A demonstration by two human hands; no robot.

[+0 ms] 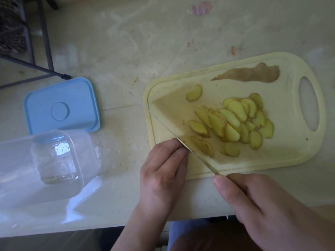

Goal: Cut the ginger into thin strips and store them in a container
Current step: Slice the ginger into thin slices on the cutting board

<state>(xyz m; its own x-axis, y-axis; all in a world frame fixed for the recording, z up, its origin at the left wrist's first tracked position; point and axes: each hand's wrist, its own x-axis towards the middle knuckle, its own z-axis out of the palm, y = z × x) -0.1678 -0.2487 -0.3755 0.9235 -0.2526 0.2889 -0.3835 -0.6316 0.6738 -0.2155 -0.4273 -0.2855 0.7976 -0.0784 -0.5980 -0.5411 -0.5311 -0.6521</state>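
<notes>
Head view: the counter (pixel 145 42) carries a yellow cutting board (pixel 290 142) and, well to its left, the empty clear container (pixel 45 160). Ginger slices (pixel 233 122) lie fanned just right of the knife (pixel 181 140), whose blade runs diagonally. The right hand (pixel 257 201) grips its handle; the left hand (pixel 163 171), fingers curled, holds ginger against the blade.

A pale stained table (pixel 163 42) carries a yellow cutting board (pixel 293 153), blue lid (pixel 61 105) and clear container (pixel 45 165).
</notes>
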